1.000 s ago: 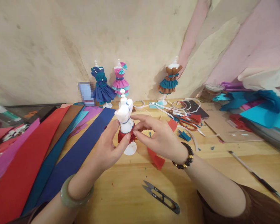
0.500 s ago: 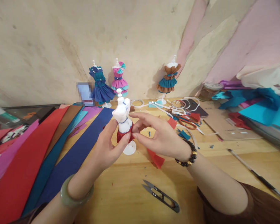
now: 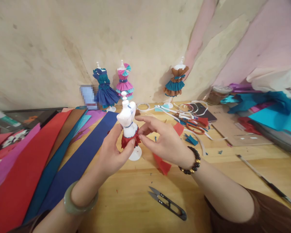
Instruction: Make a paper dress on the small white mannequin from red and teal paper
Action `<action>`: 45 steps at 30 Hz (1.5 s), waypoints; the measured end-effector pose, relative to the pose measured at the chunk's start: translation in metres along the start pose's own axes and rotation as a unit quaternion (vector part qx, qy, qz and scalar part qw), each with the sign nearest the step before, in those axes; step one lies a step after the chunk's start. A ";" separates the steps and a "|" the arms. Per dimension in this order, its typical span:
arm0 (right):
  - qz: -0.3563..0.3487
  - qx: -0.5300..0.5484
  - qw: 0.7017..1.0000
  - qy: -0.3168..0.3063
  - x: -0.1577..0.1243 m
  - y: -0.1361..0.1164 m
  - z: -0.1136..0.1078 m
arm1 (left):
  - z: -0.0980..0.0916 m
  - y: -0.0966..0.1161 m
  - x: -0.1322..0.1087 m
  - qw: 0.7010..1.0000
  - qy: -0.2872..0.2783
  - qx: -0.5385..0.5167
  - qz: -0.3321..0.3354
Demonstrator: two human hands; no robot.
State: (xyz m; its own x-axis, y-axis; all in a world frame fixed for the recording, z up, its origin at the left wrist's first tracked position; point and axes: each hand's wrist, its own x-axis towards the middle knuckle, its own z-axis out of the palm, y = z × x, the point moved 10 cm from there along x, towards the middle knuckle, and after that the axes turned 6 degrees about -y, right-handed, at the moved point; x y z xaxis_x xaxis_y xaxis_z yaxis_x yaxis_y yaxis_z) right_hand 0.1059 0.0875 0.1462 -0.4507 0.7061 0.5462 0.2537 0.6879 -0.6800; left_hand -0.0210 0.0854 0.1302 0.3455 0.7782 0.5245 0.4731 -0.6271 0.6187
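Observation:
A small white mannequin point(image 3: 127, 118) on a round white base stands just above the wooden table point(image 3: 135, 200). A pleated red paper skirt point(image 3: 129, 140) wraps its waist. My left hand point(image 3: 113, 153) grips the mannequin at the skirt from the left, thumb pressed on the red pleats. My right hand point(image 3: 163, 142) pinches the skirt's right edge with thumb and forefinger, the other fingers spread. Black thread snips point(image 3: 167, 204) lie on the table near me. A red paper scrap point(image 3: 163, 165) lies under my right wrist.
Long strips of coloured paper point(image 3: 38, 161) cover the left of the table. Three dressed mannequins point(image 3: 123, 82) stand against the back wall. Red-handled scissors point(image 3: 195, 126), white ribbon, a jar point(image 3: 218, 94) and teal paper sheets point(image 3: 276, 116) crowd the right.
The mannequin has tilted and turned slightly between my hands. Both hands keep their grip at the red skirt, with the right fingers shifting a little along its edge.

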 end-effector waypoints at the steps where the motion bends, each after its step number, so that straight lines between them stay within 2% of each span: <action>1: 0.002 0.006 1.000 0.000 0.000 0.000 0.000 | 0.000 0.000 0.000 1.000 0.000 0.000 -0.001; 13: 0.051 0.039 0.998 0.003 0.001 0.012 0.001 | 0.000 -0.001 0.000 1.000 -0.007 -0.013 -0.005; 19: 0.087 0.082 0.993 -0.011 0.002 0.020 0.005 | 0.001 -0.002 0.000 0.999 0.002 -0.039 -0.033; 23: 0.102 0.086 0.991 -0.019 0.002 0.022 0.008 | -0.004 0.000 0.000 0.998 0.034 -0.006 -0.058; 28: 0.117 0.086 0.989 -0.026 0.001 0.025 0.012 | -0.008 0.004 0.001 0.996 0.051 0.048 -0.055; 32: 0.124 0.117 0.985 -0.028 0.001 0.028 0.014 | -0.012 -0.006 0.001 0.993 0.060 0.063 -0.084; 35: 0.134 0.130 0.982 -0.020 0.001 0.030 0.009 | -0.011 -0.016 0.000 0.993 0.046 0.045 -0.100; 38: 0.137 0.147 0.979 -0.017 0.002 0.033 0.005 | -0.007 -0.021 0.001 0.996 0.013 -0.013 -0.088; 45: 0.138 0.189 0.972 -0.020 0.003 0.038 0.006 | -0.003 -0.018 0.001 0.992 -0.023 -0.107 -0.071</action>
State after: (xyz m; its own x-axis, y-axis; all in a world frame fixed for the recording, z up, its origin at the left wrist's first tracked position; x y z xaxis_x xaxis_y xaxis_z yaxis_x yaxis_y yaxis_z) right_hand 0.1090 0.1148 0.1186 -0.4443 0.8429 0.3034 0.0408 0.3573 -0.9331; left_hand -0.0312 0.0974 0.1219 0.3277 0.8564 0.3990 0.3391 -0.5008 0.7964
